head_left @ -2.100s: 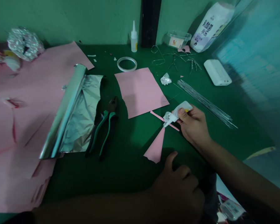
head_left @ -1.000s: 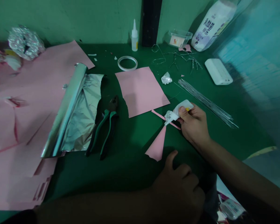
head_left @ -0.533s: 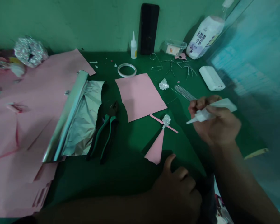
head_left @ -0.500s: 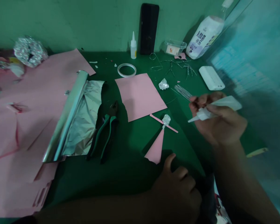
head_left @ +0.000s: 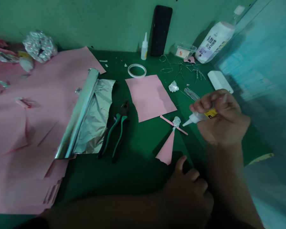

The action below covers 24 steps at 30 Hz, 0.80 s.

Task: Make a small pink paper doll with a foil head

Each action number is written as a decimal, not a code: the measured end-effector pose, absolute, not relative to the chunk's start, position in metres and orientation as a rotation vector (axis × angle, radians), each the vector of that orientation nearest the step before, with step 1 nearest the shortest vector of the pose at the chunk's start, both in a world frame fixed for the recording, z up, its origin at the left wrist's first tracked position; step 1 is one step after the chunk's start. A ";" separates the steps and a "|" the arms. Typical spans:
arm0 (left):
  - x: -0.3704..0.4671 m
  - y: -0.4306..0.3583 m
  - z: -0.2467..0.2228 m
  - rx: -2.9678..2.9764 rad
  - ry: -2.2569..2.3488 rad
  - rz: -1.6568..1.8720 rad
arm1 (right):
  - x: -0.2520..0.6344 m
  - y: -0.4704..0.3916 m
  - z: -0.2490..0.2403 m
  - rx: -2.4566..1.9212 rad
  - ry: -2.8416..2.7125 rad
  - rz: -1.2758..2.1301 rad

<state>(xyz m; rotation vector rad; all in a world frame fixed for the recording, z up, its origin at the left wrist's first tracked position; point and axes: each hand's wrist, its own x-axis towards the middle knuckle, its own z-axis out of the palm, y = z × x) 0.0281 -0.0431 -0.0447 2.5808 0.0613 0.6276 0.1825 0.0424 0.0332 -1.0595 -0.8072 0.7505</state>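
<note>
Toward the right edge of the tabletop, the right hand grips a white squeeze bottle tipped over, nozzle leftward, a tilt that presumably brings its contents to the tip. Close to that tip, between pink sheet and left hand, lies the paper-and-foil figure, seemingly flat for steadiness. Whether the left hand's curled fingers enclose anything, I cannot tell. A second bottle stands by the back edge, perhaps to keep it clear of the hands
</note>
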 end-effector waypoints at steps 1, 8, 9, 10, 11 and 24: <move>0.028 -0.043 -0.044 2.576 0.060 0.622 | 0.182 0.043 0.031 -1.030 -0.746 0.774; 0.026 -0.041 -0.041 2.580 0.041 0.559 | 0.175 0.057 0.017 -1.014 -0.493 0.788; 0.026 -0.041 -0.041 2.578 0.043 0.564 | 0.174 0.058 0.016 -1.029 -0.482 0.803; 0.027 -0.041 -0.042 2.575 0.047 0.570 | 0.174 0.058 0.015 -1.043 -0.472 0.816; 0.027 -0.041 -0.042 2.572 0.046 0.573 | 0.174 0.058 0.014 -1.053 -0.460 0.821; 0.027 -0.042 -0.043 2.547 0.065 0.624 | 0.183 0.057 0.006 -1.075 -0.494 0.916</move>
